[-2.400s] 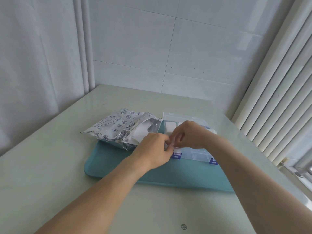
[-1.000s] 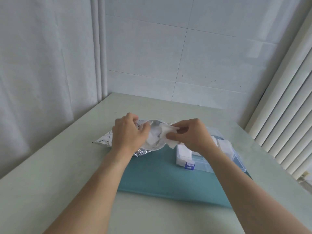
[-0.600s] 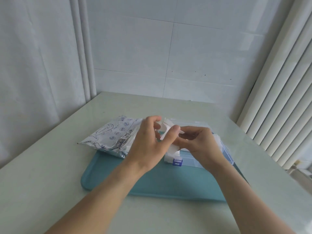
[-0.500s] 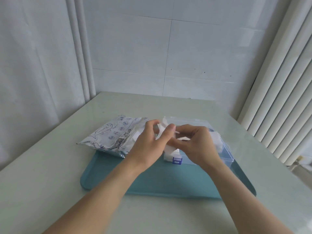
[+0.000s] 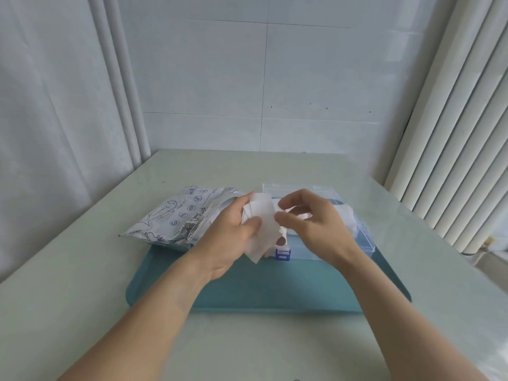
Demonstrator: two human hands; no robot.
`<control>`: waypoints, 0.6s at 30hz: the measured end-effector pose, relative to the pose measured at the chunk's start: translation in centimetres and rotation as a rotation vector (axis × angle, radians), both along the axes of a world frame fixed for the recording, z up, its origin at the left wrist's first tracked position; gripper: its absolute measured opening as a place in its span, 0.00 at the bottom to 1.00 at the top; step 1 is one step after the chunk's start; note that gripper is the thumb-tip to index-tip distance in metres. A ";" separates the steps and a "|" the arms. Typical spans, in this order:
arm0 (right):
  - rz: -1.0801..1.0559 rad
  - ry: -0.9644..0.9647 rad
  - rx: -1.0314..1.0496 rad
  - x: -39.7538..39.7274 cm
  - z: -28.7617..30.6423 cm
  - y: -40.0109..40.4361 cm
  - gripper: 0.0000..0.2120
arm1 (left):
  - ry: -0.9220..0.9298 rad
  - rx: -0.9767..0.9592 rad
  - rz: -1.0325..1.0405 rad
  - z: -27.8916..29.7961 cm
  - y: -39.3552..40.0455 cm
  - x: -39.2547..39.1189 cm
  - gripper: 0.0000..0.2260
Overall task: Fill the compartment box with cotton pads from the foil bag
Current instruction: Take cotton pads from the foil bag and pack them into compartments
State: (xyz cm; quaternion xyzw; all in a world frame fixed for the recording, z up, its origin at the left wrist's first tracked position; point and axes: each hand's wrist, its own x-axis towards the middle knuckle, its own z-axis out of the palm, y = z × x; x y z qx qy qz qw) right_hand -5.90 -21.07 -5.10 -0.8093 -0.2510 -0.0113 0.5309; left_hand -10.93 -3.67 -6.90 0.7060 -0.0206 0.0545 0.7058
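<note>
Now the left hand [image 5: 231, 237] grips a small stack of cotton pads [image 5: 261, 224], lifted from the foil bag [image 5: 176, 215] at the tray's [image 5: 275, 292] far-left corner, while the right hand's fingertips [image 5: 281, 217] pinch its edge, seemingly separating one for the compartment box [image 5: 360, 235] at the far-right side.

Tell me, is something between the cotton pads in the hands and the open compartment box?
Only the right hand itself. It hovers over the compartment box, lid open, while the left hand holds the cotton pads beside it. Nothing else visible blocks the way.
</note>
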 end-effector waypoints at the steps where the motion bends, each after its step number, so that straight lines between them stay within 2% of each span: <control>1: 0.036 0.079 0.057 0.2 0.1 -0.3 0.07 | -0.013 0.007 -0.062 0.3 -0.1 -0.4 0.17; 4: 0.149 0.141 0.128 0.4 0.0 -0.6 0.09 | -0.024 0.041 -0.269 0.9 -0.4 -1.1 0.16; 7: 0.149 0.155 0.212 0.6 -0.2 -0.8 0.14 | 0.013 0.045 -0.511 0.9 -0.5 -1.5 0.19; 9: 0.114 0.118 0.218 0.5 0.1 -0.9 0.15 | 0.008 0.038 -0.547 0.8 -0.6 -1.6 0.19; 11: 0.025 0.081 0.256 0.7 0.3 -1.0 0.15 | -0.003 0.011 -0.424 0.5 -1.0 -1.3 0.15; 13: -0.053 0.066 0.331 1.0 0.4 -1.2 0.21 | 0.035 -0.065 -0.198 -0.1 -1.3 -0.8 0.13; 15: -0.043 0.088 0.370 0.9 0.4 -1.3 0.28 | 0.055 -0.103 0.003 -1.0 -1.3 0.0 0.10; 18: 0.017 0.108 0.341 0.2 0.3 -0.7 0.24 | 0.025 -0.077 0.150 -1.5 -1.2 0.7 0.07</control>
